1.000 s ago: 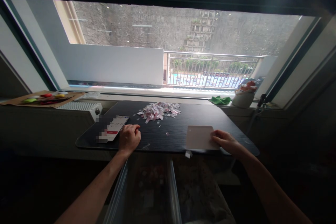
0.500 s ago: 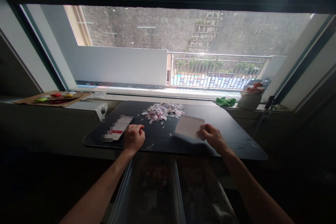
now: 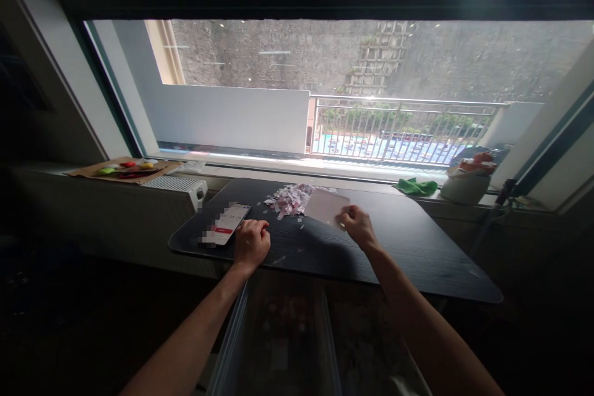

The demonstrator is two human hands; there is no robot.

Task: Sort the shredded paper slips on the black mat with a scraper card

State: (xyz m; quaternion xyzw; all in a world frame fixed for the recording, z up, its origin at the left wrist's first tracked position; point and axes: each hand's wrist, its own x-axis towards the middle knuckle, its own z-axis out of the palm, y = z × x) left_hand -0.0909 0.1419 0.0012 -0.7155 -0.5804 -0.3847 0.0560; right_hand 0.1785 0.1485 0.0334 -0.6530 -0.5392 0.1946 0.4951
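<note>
Pinched at its right end by my right hand, a thin, pale, flat rectangular card with rounded corners tilts above the dark tabletop. Its left part covers the right side of a heap of small torn paper scraps from my view. My left hand rests at the near edge of the table with its fingers curled in; no object shows in it. Just left of that hand lies a phone with a lit white screen and a red bar, partly pixelated. A few loose scraps lie in front of the heap.
Below the near table edge is a clear-sided bin, dim inside. A green cloth and a pale pot-like container stand on the sill at right. Colourful items lie on a brown board at left, beside a radiator.
My right hand has moved the card left and slightly away from me, up to the scrap heap. My left hand stays beside the phone. The view has turned a little to the left.
</note>
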